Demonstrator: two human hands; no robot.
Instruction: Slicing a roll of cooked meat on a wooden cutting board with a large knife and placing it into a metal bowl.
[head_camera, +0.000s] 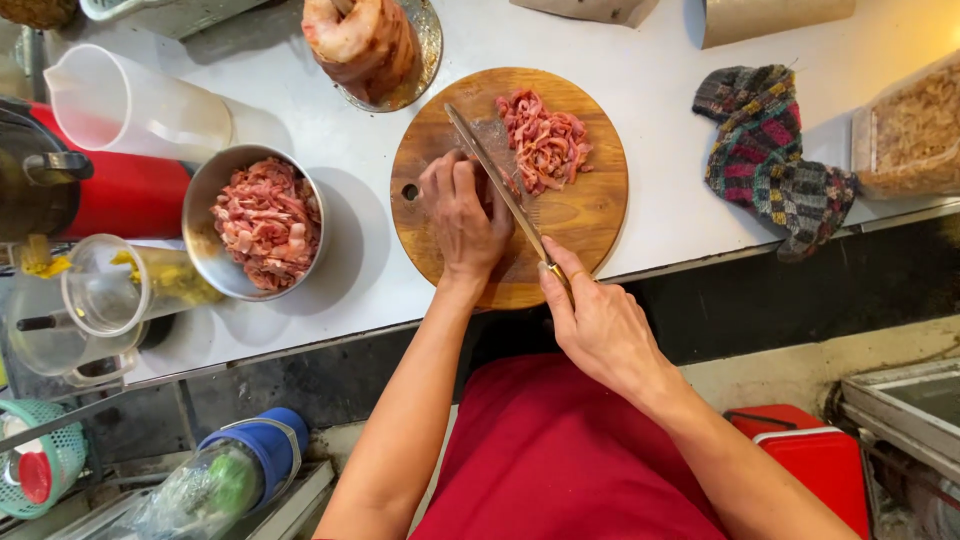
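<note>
A white worktop (300, 110) carries one round wooden cutting board (580, 215), with one pile of sliced meat (545, 140) on its far side. The right hand (600, 325) grips one long knife (495, 180), blade slanting across the board. The left hand (462, 215) lies curled on the board, touching the blade. One metal bowl (200, 200) of meat strips sits left of the board.
</note>
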